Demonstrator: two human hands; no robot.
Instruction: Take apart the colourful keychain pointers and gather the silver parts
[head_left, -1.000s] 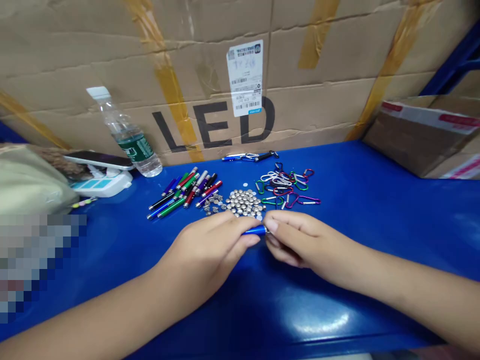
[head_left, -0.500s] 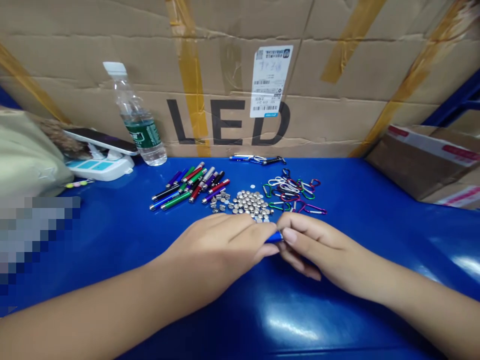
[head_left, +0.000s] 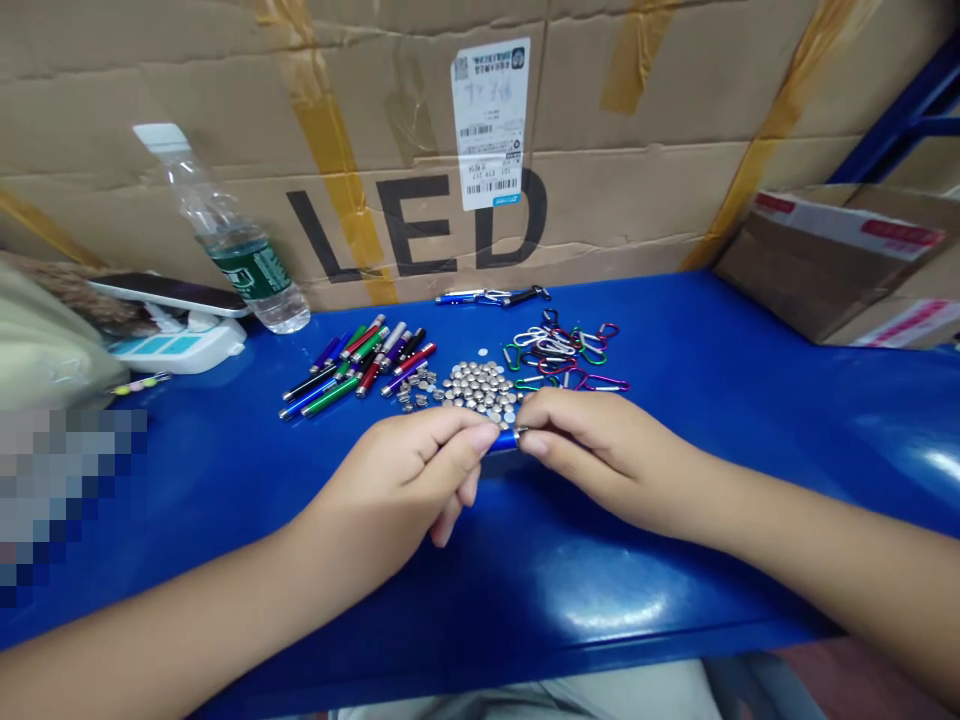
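A small blue mini flashlight (head_left: 504, 440) lies sideways between my two hands, above the near side of the parts. My left hand (head_left: 397, 465) is closed round its body, thumb on top, and covers much of it. At the silver right end, my right hand (head_left: 622, 450) pinches with thumb and forefinger; a tiny end piece there is mostly hidden. Just beyond my fingers is a pile of silver button cells (head_left: 480, 388), with small metal end caps (head_left: 418, 388) at its left. Several coloured flashlight tubes (head_left: 330, 388) lie left of these, and carabiner clips (head_left: 551, 345) lie to the right.
Assembled flashlights with clips (head_left: 487, 297) lie at the back of the blue table (head_left: 637, 610). Behind stands a large cardboard box (head_left: 600, 180) marked LED. A water bottle (head_left: 251, 265), a power strip (head_left: 180, 350) and a phone (head_left: 169, 290) are at left, a smaller carton (head_left: 817, 265) at right.
The camera view has shifted and tilted, bringing the table's front edge into sight. My left hand has turned so its thumb lies on top of the blue flashlight; my right still pinches its end.
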